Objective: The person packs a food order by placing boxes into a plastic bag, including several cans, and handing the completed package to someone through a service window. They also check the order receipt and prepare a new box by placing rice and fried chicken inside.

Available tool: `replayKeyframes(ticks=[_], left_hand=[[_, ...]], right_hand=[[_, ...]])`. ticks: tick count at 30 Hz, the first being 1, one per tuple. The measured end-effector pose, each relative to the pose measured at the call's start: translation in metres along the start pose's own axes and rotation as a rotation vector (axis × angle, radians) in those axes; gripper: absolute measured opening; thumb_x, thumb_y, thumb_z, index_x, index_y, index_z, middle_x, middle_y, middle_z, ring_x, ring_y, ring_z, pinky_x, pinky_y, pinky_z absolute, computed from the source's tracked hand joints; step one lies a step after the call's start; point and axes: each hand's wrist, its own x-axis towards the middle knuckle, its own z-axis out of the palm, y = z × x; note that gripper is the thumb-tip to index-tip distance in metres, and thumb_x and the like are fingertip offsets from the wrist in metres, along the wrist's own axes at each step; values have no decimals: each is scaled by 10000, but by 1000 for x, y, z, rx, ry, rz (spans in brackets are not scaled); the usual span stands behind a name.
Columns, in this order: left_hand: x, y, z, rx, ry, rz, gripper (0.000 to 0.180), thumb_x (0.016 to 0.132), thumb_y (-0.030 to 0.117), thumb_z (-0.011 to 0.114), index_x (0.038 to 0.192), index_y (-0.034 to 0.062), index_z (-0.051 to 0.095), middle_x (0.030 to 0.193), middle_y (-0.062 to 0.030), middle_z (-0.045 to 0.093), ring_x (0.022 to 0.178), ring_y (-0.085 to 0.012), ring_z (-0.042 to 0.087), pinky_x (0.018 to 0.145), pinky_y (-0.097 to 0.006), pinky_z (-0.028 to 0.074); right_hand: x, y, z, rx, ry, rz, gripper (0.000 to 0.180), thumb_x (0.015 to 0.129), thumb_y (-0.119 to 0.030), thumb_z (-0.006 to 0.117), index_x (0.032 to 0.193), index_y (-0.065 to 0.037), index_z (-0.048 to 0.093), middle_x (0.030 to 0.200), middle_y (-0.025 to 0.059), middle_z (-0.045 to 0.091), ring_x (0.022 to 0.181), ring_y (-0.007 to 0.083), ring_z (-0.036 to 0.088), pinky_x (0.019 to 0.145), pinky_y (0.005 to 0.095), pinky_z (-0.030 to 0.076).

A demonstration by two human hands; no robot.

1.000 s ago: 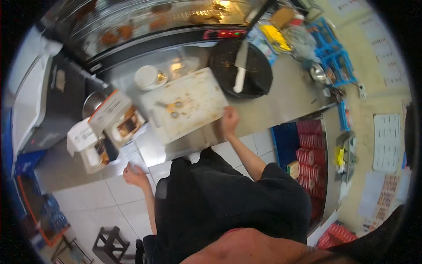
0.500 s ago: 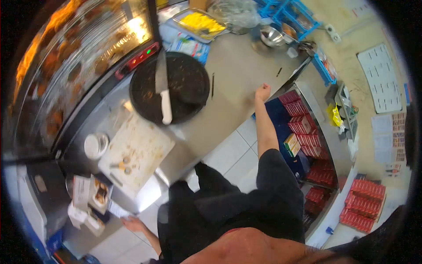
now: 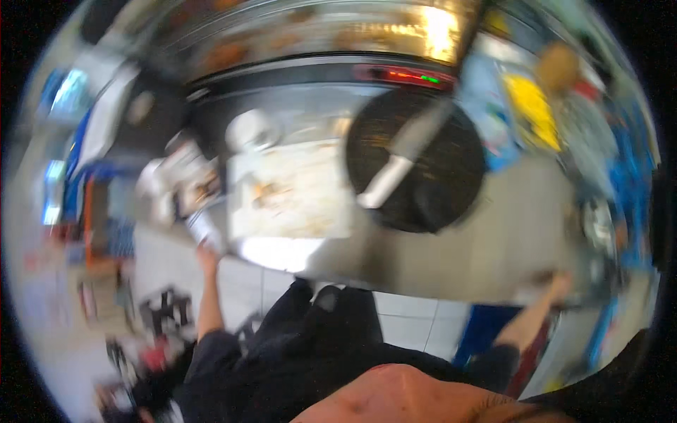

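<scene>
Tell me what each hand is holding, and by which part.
Too blurred to tell. The left hand reaches the counter's near left edge; the right hand rests at the steel counter edge. No held thing shows.

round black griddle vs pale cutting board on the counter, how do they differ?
The griddle is round and dark; the cutting board is rectangular and pale. A pale-handled spreader lies across the griddle; the board carries brownish scraps. The griddle sits to the board's right. Both rest on the steel counter, no hand on either.
</scene>
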Motion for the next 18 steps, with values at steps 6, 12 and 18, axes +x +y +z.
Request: replayKeyframes(ticks=[6,12,18], left_hand=[[1,75,-43,-12,-77,-588,427,646,240,693,1062,229,595,1004,-121,532,968,-313,491,843,-399,409],[10,68,-62,-12,-194,-637,623,634,489,685,1198,306,492,1359,-137,275,1284,-364,163,943,-644,160],[22,35,-77,-12,-278,-515,925,521,682,646,1308,284,367,1416,-145,183,1311,-394,70,942,-679,64]], right_hand=[[-132,-206,-61,1164,-312,-81,332,895,-170,416,1186,-24,482,1013,89,543,861,174,486,761,279,404],[-361,-446,-77,1401,-1453,-122,196,891,-285,482,921,-100,538,722,-45,453,658,62,431,580,214,361],[-698,-557,-33,1009,-1962,-661,207,864,-176,545,896,28,556,781,93,616,724,131,601,662,243,487]])
